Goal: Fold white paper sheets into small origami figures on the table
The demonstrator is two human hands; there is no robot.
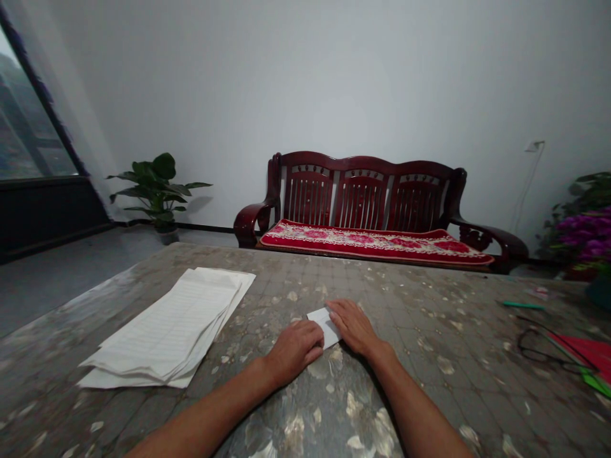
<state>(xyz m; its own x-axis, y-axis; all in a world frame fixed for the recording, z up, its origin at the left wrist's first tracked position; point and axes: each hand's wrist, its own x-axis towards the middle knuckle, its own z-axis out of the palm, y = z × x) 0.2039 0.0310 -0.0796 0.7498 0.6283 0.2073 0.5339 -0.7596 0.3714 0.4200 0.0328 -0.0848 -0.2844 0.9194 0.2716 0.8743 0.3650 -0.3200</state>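
Observation:
A small folded white paper (325, 323) lies on the patterned table (429, 337) straight in front of me. My left hand (294, 347) rests on its near left corner with fingers curled and pressed down. On the paper's right side my right hand (352, 325) lies with fingers stretched flat. Both hands hide part of the paper.
A stack of lined white sheets (174, 327) lies to the left. At the right edge are black glasses (544, 350), red paper (589, 353), a green strip (596, 383) and a green pen (522, 305). Beyond the table stand a wooden bench (367, 213) and potted plants (155, 187).

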